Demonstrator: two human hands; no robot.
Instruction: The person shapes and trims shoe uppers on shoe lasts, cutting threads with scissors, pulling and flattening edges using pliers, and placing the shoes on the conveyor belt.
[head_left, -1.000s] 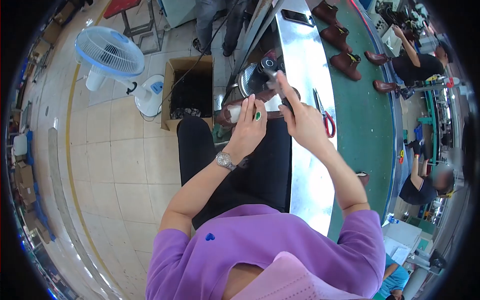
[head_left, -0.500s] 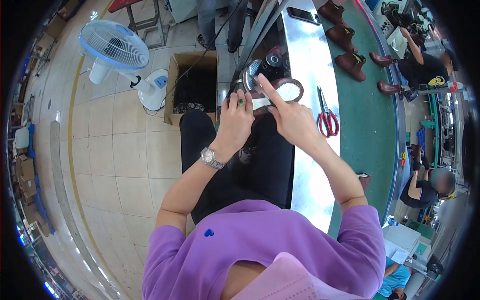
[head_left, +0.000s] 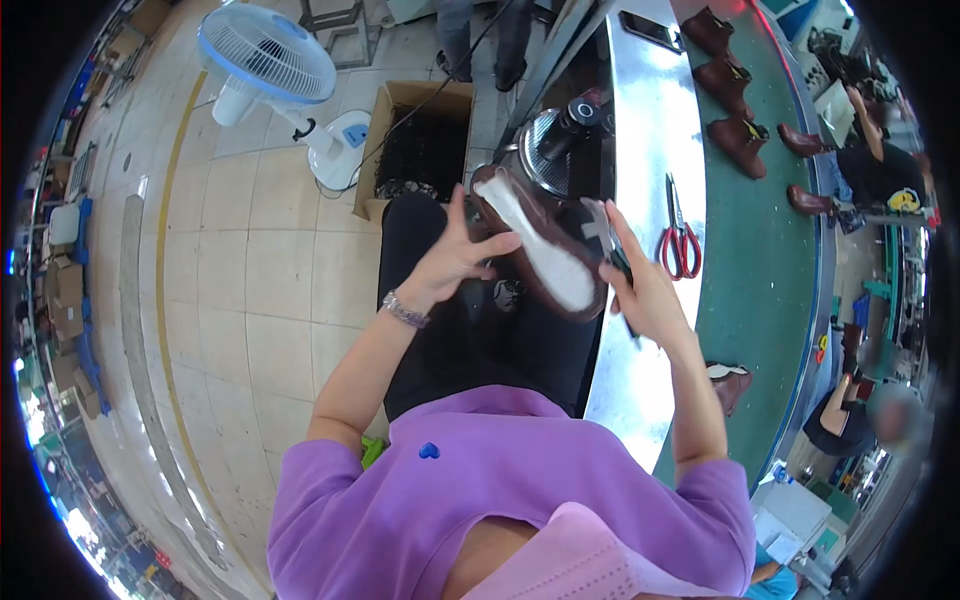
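A brown boot (head_left: 553, 262) lies sole-up over my lap, with a long white layer on its underside. My left hand (head_left: 447, 262) grips its left side, thumb against the sole's edge and index finger stretched toward the narrow end. The other left fingers are partly hidden. At the boot's right side, my right hand (head_left: 645, 295) is closed around a slim dark-handled tool (head_left: 622, 265). Motion blurs the tool, so its exact kind is unclear. A pale, see-through piece (head_left: 596, 222) shows by the right fingertips.
Red-handled scissors (head_left: 680, 245) and a phone (head_left: 650, 30) lie on the metal bench (head_left: 640, 390). Behind the boot is a round metal device (head_left: 545, 150). A cardboard box (head_left: 425, 95) and fan (head_left: 265, 55) stand left. Brown boots (head_left: 738, 145) line the green belt (head_left: 740, 290).
The boot has turned so its sole shows lengthwise. My left hand has spread along its left side. My right hand has moved right and nearer my body with the tool. The camera view has shifted.
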